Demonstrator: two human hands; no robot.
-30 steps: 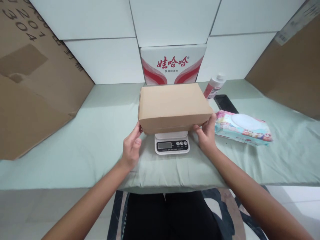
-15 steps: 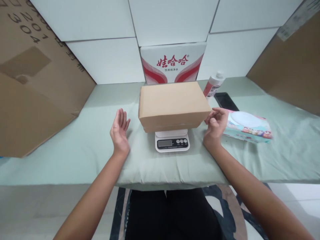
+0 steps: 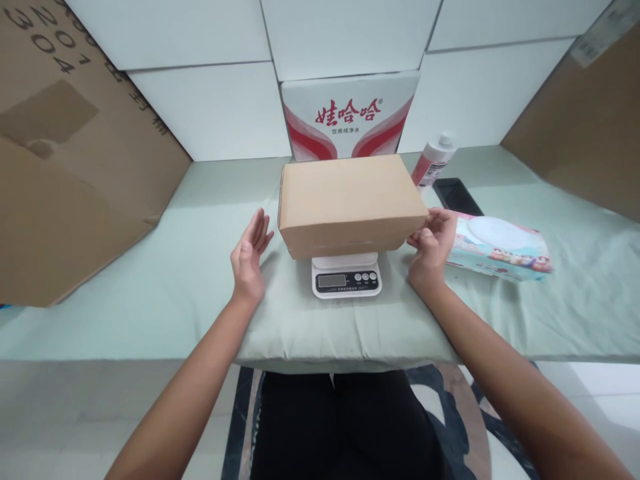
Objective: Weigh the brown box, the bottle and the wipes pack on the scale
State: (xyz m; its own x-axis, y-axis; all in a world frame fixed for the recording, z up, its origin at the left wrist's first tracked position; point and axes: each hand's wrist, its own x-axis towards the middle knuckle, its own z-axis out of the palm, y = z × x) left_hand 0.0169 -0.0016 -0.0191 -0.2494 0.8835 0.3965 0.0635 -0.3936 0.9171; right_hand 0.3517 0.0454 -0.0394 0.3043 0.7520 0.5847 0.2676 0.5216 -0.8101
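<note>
- A large cardboard sheet (image 3: 75,147) leans at the far left.
- The left hand (image 3: 250,257) hovers just left of the cardboard box (image 3: 350,200), fingers straight and spread, holding nothing.
- The cardboard box rests on a white kitchen scale (image 3: 346,280) at the middle of the green-covered tabletop (image 3: 165,287).
- The right hand (image 3: 433,245) touches the box's right end, fingers curled against it.
- A wet-wipes pack (image 3: 500,245) lies just right; a bottle (image 3: 434,160) and a black tray (image 3: 454,195) sit behind.
</note>
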